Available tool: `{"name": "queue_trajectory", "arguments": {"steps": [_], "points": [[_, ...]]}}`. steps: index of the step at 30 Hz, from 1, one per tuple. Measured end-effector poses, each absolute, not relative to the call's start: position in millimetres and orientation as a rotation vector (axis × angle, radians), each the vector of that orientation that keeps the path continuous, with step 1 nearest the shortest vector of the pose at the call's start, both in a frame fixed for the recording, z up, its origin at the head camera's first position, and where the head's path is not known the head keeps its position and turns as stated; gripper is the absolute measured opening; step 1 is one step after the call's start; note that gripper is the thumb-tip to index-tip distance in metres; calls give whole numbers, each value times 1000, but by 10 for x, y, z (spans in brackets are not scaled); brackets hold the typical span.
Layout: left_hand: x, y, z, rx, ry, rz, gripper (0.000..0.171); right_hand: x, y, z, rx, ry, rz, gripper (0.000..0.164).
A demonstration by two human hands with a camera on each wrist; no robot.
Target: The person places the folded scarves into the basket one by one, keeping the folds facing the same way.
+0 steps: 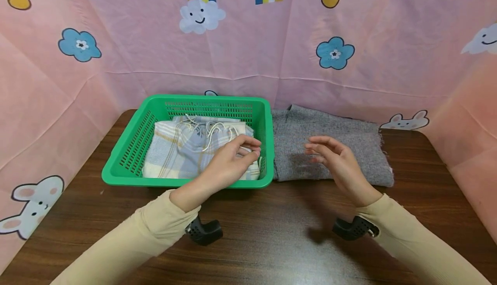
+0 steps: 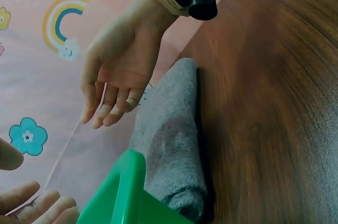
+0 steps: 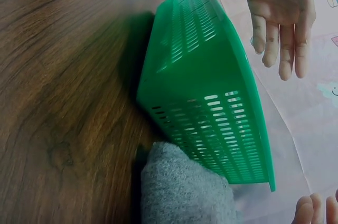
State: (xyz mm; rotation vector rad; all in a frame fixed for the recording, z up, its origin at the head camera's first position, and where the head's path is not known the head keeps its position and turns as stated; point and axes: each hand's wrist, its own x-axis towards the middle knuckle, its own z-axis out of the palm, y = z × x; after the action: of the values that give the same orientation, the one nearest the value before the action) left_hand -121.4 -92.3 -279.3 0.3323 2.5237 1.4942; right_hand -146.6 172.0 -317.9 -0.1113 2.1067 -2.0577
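Observation:
My left hand (image 1: 232, 160) hovers over the right part of a green plastic basket (image 1: 186, 182), its fingers loosely bent with nothing in them. Inside the basket lies a folded plaid cloth (image 1: 165, 149) in white, pale blue and tan, with cream tassels on top. My right hand (image 1: 337, 160) is held above a folded grey woollen cloth (image 1: 361, 147), fingers relaxed and holding nothing. In the right wrist view the left hand (image 3: 282, 15) hangs above the basket rim, apart from it. The left wrist view shows the right hand (image 2: 121, 73) raised over the grey cloth (image 2: 174, 134).
The grey cloth lies against the basket's right side on a dark wooden table (image 1: 264, 242). A pink printed fabric (image 1: 248, 56) hangs behind and along both sides. Each wrist carries a small black camera mount, such as the left one (image 1: 203, 232).

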Motion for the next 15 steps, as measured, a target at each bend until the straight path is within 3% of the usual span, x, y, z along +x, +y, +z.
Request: {"name": "queue_trajectory", "arguments": {"steps": [15], "points": [[-1203,-696,-2765,296,2413,1493,30,-1464,1930,-3121,-127,2072,-2146,35]]}}
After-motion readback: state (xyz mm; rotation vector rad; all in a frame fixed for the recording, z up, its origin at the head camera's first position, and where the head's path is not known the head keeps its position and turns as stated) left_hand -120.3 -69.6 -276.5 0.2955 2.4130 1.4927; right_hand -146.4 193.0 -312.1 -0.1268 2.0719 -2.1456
